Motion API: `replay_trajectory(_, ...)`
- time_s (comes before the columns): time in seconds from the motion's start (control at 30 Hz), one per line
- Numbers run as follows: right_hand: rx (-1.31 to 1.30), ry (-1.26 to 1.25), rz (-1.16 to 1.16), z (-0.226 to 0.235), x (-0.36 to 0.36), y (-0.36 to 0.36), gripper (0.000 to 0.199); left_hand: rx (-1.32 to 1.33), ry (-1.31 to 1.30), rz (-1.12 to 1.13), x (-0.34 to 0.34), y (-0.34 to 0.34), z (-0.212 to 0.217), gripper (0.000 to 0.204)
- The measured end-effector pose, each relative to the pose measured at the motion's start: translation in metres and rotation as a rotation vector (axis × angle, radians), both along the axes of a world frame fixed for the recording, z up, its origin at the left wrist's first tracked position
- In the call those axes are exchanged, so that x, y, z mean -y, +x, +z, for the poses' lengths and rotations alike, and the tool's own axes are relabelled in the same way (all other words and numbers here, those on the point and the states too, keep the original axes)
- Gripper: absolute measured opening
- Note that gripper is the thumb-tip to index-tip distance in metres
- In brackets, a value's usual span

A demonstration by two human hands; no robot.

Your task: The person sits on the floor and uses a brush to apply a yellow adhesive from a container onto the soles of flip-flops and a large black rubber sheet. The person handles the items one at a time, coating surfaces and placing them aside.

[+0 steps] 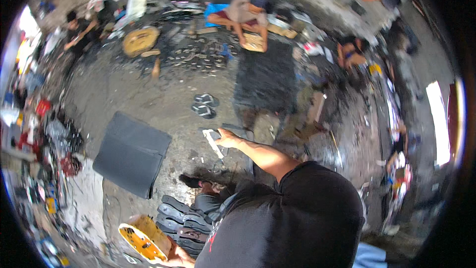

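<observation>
At the lower left, my left hand (179, 256) grips the rim of a yellow plastic tub (159, 233), tilted, with dark smears and bits inside. My right arm reaches forward, and my right hand (228, 138) is closed at the upper end of a narrow white strip (214, 145); blur hides its exact kind. Beside the tub are several dark sandal soles (182, 218) in stacked rows. Left of my right hand, a stack of black rubber sheets (133, 151) lies on the floor.
A pair of dark sandals (204, 105) rests ahead. Beyond, a person (248, 17) sits working over a wooden block (254, 43) beside a long dark mat (265, 77). Many loose cut pieces (198, 59) and a round yellow board (141, 41) lie nearby. Other people sit at the sides.
</observation>
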State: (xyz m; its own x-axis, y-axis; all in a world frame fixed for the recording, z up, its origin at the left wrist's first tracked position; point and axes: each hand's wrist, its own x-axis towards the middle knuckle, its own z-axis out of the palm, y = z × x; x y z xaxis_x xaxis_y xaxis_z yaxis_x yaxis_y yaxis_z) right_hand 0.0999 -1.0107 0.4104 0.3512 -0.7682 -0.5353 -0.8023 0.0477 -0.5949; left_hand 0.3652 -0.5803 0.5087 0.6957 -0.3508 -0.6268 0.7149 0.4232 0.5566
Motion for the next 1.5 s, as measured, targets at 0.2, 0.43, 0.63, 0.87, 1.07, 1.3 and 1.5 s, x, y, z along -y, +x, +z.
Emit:
replay_trajectory(0.2, 0.285, 0.002, 0.101, -0.008, 0.102, 0.157, 0.042, -0.018, -0.025, 0.293, 0.035, 0.053, -0.038, 0.079)
replay_trajectory(0.43, 0.123, 0.116, 0.187, -0.074, 0.175, 0.362, 0.061, -0.018, 0.033, 0.527, 0.102, 0.131, -0.043, 0.080)
replay_trajectory(0.63, 0.026, 0.156, 0.484, -0.203, 0.175, 0.531, 0.073, -0.048, 0.031, 0.706, 0.182, 0.176, -0.096, 0.081)
replay_trajectory(0.87, 0.258, 0.506, 0.631, -0.438, 0.145, 0.662, 0.033, -0.135, 0.096, 1.101, 0.221, 0.186, -0.204, 0.082)
replay_trajectory(1.07, 0.056, 0.101, 0.789, -0.603, 0.115, 0.693, 0.068, 0.008, 0.198, 1.118, 0.201, 0.225, -0.295, 0.085)
replay_trajectory(1.3, 0.043, 0.074, 0.540, -0.633, 0.089, 0.705, 0.070, -0.096, 0.183, 1.163, 0.169, 0.203, -0.315, 0.081)
replay_trajectory(1.5, 0.062, 0.140, 0.825, -0.561, 0.052, 0.738, 0.044, -0.189, 0.227, 1.223, 0.127, 0.179, -0.288, 0.085)
